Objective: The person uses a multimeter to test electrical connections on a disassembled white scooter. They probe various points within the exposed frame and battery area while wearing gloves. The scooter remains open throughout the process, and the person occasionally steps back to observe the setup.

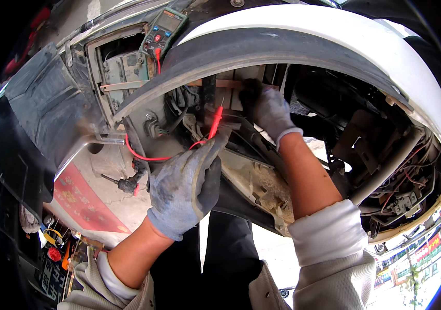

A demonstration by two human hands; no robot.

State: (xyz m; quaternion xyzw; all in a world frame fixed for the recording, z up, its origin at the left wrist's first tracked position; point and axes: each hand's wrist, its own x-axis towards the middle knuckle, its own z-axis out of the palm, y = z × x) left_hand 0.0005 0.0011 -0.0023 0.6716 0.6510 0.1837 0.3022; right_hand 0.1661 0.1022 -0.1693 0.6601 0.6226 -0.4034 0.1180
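My left hand (181, 183), in a grey-blue work glove, is closed on a red test probe (216, 122). The probe's bare metal tip points up and away, into the open vehicle compartment. A red lead (148, 157) loops left from it. My right hand (273, 111), also gloved, reaches deeper into the compartment beside a flat copper-coloured strip (225, 83). Its fingers are dark and blurred, so what they touch cannot be made out. A multimeter (163, 30) with a grey screen and a red plug leans at the far left, by a square opening holding grey boxes (125, 72).
A curved white body panel with a black lip (282, 44) arches over the compartment. Wiring and brackets (406, 199) fill its right side. A cordless drill-like tool (127, 183) lies on the floor beside a red mat (83, 199). More tools (52, 240) sit at lower left.
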